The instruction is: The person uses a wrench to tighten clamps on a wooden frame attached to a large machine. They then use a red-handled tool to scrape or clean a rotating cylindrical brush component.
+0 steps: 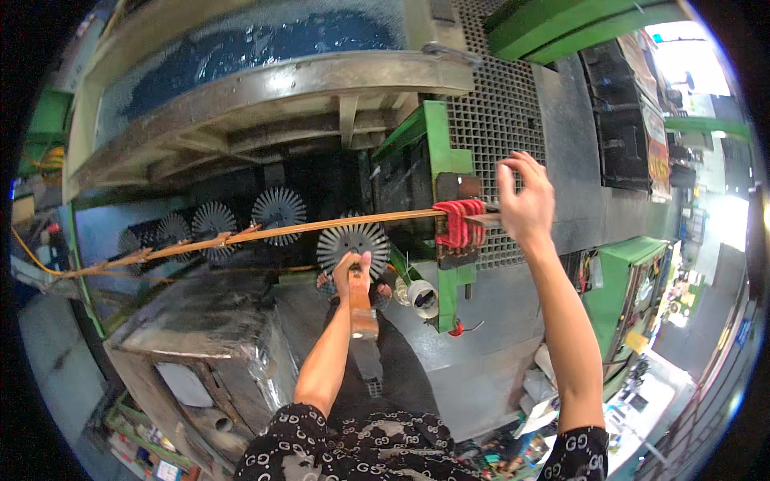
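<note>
My left hand (353, 272) is closed round a flat copper-coloured bar (363, 309) that points down toward me. Just beyond it is a grey disc with radial slots (353, 234); I cannot tell whether the two are joined. A long copper-coloured rail (321, 226) runs across above this hand. My right hand (529, 200) is raised, slightly blurred, thumb and fingers apart with nothing in them. It is nearest to a short metal bar end (484, 218) sticking out from red loops (459, 223) wound at the rail's right end.
More slotted discs (278, 215) hang along the rail to the left. A tank of dark blue liquid (265, 56) lies beyond. A green post (439, 144) carries the rail's end, with a white bucket (423, 298) beside it. A dark grating (501, 104) and a worn metal box (184, 337) flank the spot.
</note>
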`<state>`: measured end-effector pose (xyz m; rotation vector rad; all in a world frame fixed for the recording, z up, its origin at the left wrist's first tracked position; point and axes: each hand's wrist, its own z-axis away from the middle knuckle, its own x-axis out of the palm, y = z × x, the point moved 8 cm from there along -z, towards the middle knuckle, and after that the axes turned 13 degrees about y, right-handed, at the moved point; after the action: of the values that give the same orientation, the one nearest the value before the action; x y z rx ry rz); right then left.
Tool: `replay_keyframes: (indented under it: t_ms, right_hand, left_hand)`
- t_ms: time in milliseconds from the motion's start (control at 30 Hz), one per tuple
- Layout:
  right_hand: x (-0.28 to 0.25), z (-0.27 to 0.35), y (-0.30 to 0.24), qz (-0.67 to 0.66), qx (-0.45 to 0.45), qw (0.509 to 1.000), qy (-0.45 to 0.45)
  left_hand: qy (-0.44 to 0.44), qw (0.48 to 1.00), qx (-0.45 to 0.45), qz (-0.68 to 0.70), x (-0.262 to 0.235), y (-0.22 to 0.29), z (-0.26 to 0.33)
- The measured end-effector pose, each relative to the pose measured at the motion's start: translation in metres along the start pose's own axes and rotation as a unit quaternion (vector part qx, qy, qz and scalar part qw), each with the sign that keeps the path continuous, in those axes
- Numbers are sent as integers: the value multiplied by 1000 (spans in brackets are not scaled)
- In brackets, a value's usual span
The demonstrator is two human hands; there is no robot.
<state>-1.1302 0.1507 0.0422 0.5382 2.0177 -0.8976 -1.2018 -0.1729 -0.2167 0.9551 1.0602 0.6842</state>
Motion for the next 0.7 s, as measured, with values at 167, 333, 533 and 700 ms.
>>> replay_keyframes:
  t_ms: [167, 333, 533, 700]
  right_hand:
    - [3, 4, 0, -4, -14, 1000, 21]
    - [-13, 7, 10, -96, -55, 991, 80]
    - [-137, 140, 8, -288, 32, 945, 150]
    - [-147, 394, 92, -116, 222, 961, -117]
  left_hand:
    - [44, 999, 3, 18, -37, 9, 43]
    - [71, 993, 8, 95, -84, 88, 74]
    - [109, 962, 90, 235, -169, 179, 121]
    - [167, 944, 123, 256, -230, 260, 146]
